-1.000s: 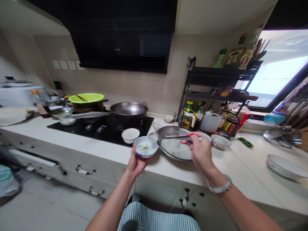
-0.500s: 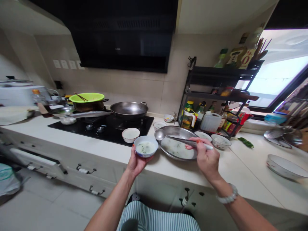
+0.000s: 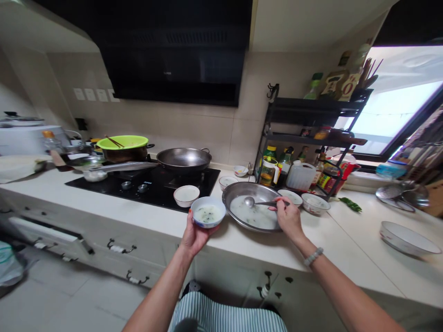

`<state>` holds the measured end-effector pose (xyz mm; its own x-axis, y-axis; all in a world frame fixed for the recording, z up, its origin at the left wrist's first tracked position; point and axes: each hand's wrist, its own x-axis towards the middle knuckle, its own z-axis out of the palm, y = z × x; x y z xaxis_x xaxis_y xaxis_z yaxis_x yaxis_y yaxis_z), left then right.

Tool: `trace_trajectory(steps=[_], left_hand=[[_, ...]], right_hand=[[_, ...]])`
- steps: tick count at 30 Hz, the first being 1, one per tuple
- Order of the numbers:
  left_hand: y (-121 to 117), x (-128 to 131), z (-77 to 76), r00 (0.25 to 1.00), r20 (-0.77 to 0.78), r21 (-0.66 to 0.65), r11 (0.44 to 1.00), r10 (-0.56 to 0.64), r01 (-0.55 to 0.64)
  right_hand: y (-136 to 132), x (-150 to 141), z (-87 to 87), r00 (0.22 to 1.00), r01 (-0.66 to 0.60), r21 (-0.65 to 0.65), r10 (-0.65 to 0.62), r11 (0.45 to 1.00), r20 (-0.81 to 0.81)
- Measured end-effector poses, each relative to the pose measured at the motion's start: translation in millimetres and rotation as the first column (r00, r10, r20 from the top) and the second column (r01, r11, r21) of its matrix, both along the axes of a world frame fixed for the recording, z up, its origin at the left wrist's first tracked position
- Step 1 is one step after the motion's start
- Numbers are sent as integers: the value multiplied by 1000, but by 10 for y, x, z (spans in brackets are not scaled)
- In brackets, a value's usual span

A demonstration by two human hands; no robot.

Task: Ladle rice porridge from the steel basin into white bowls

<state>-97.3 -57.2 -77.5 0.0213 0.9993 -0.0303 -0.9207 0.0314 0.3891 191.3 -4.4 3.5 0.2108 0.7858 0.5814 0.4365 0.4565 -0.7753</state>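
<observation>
My left hand (image 3: 196, 236) is closed around the side and underside of a bowl (image 3: 207, 224) at the counter's front edge. Pale soup with green bits fills much of it. My right hand (image 3: 288, 216) grips the dark handle of a ladle (image 3: 249, 201), whose metal head is over the pale soup in a wide steel basin (image 3: 226, 206). I cannot tell whether the head touches the liquid. Close behind the held bowl stands a small white bowl (image 3: 187, 196) with pale contents. More filled bowls, one a patterned bowl (image 3: 315, 204), sit around the basin.
A wok (image 3: 184, 159) and a pot under a lime-green basin (image 3: 126, 142) stand on the black cooktop (image 3: 114, 186). Behind the steel basin is a black rack (image 3: 311, 137) with bottles. A large white bowl (image 3: 406, 237) and a green vegetable (image 3: 350, 204) lie to the right.
The ladle has moved from the basin's left rim to over the soup inside, going right and down. My right hand moved slightly left with it. My left hand still holds the bowl.
</observation>
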Motion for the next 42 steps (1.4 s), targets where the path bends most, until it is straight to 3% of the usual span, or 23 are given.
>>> trace_trajectory(steps=[3,7,11,19,33,42], left_hand=[[8,-4,-11,1000,6,-1,1000,-9,9],[9,-5,-18,1000,-6,1,1000,-2,2],[0,0,-10,1000,-15,2,1000,3,-3],[-13,4,15,1000,-11,-9,1000,7,-7],[3,-14,-23,1000,-14,17,1000,-10,10],[-8,-11,3,1000,-23,5,1000,-12,13]], right_hand=[[65,-27,-57,996,-19,-42,15,999,-87],[118,13,-86,941,0,-76,-26,997,-338],[89,77,-56,901,24,-55,-45,998,-432],[20,149,-38,857,7,-7,-10,1000,-515],[-20,196,-41,845,0,-8,-4,1000,-534],[-129,104,239,832,-47,22,52,999,-553]])
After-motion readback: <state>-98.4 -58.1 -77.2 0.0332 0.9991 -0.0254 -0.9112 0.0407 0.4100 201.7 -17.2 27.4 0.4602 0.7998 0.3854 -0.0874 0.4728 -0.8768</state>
